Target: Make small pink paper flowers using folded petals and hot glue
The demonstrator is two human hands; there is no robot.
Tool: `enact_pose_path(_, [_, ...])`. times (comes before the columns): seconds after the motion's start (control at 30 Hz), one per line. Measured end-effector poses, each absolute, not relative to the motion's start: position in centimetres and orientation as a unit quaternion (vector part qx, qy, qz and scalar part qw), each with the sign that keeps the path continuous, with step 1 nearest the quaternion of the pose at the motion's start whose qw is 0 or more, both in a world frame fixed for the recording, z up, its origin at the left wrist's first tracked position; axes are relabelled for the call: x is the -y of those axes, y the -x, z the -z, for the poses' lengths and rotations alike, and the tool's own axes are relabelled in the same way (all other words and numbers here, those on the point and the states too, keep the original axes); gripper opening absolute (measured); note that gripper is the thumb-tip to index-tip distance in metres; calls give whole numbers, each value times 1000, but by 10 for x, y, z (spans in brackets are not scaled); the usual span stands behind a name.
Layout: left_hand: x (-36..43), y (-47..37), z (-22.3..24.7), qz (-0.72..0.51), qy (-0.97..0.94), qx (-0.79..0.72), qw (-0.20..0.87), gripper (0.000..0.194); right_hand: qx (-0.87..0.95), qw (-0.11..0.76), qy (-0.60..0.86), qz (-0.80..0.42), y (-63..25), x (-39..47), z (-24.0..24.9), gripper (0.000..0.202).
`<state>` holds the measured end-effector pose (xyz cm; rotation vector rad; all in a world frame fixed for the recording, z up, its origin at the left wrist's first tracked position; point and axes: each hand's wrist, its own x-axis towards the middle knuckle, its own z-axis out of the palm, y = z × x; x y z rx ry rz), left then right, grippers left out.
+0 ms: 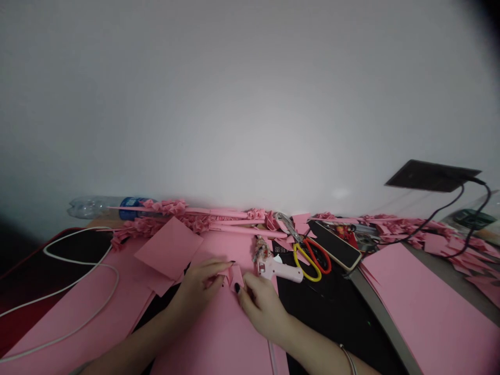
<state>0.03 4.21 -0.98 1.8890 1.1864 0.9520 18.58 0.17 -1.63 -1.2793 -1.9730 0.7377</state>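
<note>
A small piece of folded pink paper [234,276] is held between my two hands, above a large pink sheet [219,333]. My left hand [201,284] pinches its left side between thumb and fingers. On its right side my right hand [261,302] grips it, thumb in front and fingers curled. Just beyond my right hand lies a white glue gun [281,271], its nozzle end crusted with residue. Farther right rest scissors [312,258] with one yellow and one red handle loop. Square pink sheets [170,250] lie left of my hands.
Folded pink paper pieces and rolled sticks [234,213] line the wall. A clear plastic bottle [97,207] lies at the back left. A phone [338,247] lies beyond the scissors. White cable [89,265] loops on the left; pink sheets [429,312] are stacked right. A wall plate [429,176] holds a plugged cord.
</note>
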Motion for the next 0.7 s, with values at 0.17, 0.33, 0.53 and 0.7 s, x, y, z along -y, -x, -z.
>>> enact_pose_path(0.17, [-41, -2, 4, -375, -727, -448, 361, 30, 746, 343, 492, -291, -186, -2, 16, 28])
enact_pose_path(0.33, [-45, 1, 0, -369, -740, -391, 403, 25, 724, 373, 494, -304, -186, -3, 14, 28])
enact_pose_path(0.53, [-49, 3, 8, -401, -666, -421, 467, 33, 719, 379, 481, -328, -185, -2, 11, 30])
enact_pose_path(0.7, [-47, -3, 5, -334, -626, -438, 551, 41, 721, 375, 474, -338, -185, -2, 12, 30])
